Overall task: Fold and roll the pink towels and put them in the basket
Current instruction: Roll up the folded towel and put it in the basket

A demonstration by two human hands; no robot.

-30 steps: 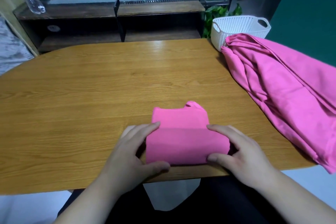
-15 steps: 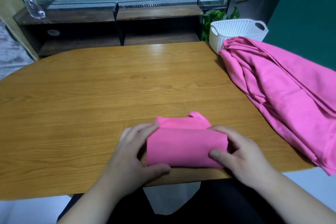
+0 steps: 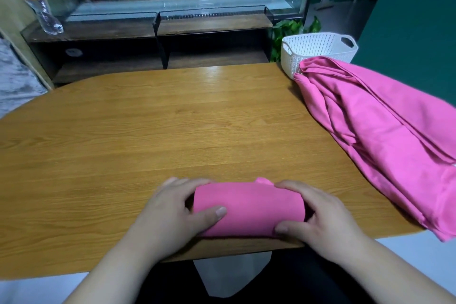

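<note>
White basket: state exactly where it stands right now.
In the head view the white basket stands at the far right corner of the wooden table, just behind the heap of pink towels.

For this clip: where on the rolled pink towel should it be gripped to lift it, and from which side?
By its two ends, from left and right, as the left hand and right hand do. The rolled towel lies crosswise as a short cylinder; its loose flap shows at the far top, so fingers over the far side likely keep it from unrolling.
</note>
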